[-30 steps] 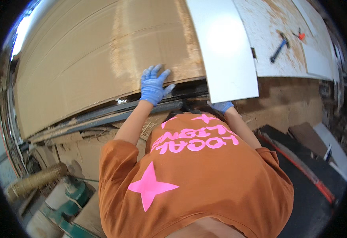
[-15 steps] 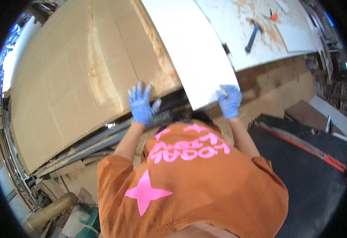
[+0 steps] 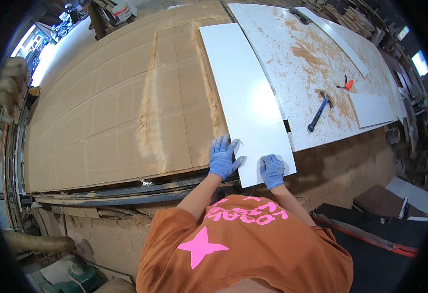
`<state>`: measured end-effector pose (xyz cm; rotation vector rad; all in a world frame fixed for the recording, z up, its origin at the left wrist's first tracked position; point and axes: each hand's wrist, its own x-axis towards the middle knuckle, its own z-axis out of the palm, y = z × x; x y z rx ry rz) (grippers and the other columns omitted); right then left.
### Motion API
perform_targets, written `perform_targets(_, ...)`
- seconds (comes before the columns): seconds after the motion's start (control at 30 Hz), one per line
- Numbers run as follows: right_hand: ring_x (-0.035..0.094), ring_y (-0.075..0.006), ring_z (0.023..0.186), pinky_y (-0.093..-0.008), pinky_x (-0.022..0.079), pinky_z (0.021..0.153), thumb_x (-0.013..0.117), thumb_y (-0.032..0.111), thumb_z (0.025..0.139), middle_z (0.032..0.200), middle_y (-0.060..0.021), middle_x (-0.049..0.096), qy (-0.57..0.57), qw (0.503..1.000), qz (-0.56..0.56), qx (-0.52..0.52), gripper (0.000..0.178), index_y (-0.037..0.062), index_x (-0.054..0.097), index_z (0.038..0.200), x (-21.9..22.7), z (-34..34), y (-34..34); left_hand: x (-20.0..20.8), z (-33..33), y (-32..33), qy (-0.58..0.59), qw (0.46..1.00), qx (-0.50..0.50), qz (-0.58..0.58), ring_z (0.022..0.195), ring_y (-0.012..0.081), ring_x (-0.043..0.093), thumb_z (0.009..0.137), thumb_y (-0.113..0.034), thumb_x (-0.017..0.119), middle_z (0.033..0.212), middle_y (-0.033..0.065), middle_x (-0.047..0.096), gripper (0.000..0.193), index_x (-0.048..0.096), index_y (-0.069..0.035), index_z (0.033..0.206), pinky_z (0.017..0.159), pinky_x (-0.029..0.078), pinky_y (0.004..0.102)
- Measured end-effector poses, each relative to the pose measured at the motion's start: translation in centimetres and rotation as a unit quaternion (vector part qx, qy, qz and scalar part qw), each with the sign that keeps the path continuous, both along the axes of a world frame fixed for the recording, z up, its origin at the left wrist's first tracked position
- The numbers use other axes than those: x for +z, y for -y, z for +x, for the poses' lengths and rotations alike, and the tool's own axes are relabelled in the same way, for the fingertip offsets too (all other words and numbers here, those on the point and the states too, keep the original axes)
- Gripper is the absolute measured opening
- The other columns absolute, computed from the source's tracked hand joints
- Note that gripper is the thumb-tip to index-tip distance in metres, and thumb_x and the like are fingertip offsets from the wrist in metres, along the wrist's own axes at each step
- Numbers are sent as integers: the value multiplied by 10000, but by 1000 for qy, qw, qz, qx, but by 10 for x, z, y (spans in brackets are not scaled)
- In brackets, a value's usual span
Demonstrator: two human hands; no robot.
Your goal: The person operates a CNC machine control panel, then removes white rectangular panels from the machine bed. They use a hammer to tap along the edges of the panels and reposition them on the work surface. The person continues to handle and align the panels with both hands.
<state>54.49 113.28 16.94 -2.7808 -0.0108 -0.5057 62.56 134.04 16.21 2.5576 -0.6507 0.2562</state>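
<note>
A long white board (image 3: 248, 93) lies lengthwise away from me, its near end by my body and its left side beside the brown sheet. My left hand (image 3: 222, 158), in a blue knit glove, rests at the board's left edge with fingers spread, fingertips over the seam between board and sheet. On the board's near end lies my right hand (image 3: 272, 171), gloved alike, its fingers flat on the white surface and its thumb at the side. The brown sheet (image 3: 111, 107) covers the wide table on the left and carries sawdust ridges and a straight dark line.
On the white worktable (image 3: 282, 53) at right lie a blue-handled hammer (image 3: 318, 113), a small red-and-black tool (image 3: 347, 84), a white offcut (image 3: 372, 110), a long white strip (image 3: 338, 41) and sawdust. A metal rail (image 3: 140, 191) edges the table's near side. A ribbed hose (image 3: 40, 242) is at lower left.
My view has tilted up and shows more of the table. My left hand has moved right to the board's edge; the right hand has gone from the board's near right corner onto its surface.
</note>
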Motion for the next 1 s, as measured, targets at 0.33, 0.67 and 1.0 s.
perform_targets(0.33,604,-263,887,-444,430,742,595,96,750,941,-54,627,20,1000,21,-3,208,158,607,949,-26,-2,16,1,-3,2,-23,998,14,50,1336,406,327,786,-602,591,1446,190,375,675,513,-233,1347,1128,185,548)
perform_targets(0.67,654,-279,831,-383,488,756,629,213,852,923,-100,687,61,988,142,-23,191,101,677,998,-15,-16,46,-12,21,16,-8,998,47,46,1329,420,337,834,-551,579,1422,247,386,638,494,-186,1351,1127,179,535)
perform_targets(1.0,572,-252,767,-454,399,707,643,279,758,800,-23,573,47,995,50,76,106,191,589,736,3,-11,42,-7,34,41,-46,993,95,56,1402,421,215,841,-573,553,1492,262,275,710,404,-222,1439,1157,91,527)
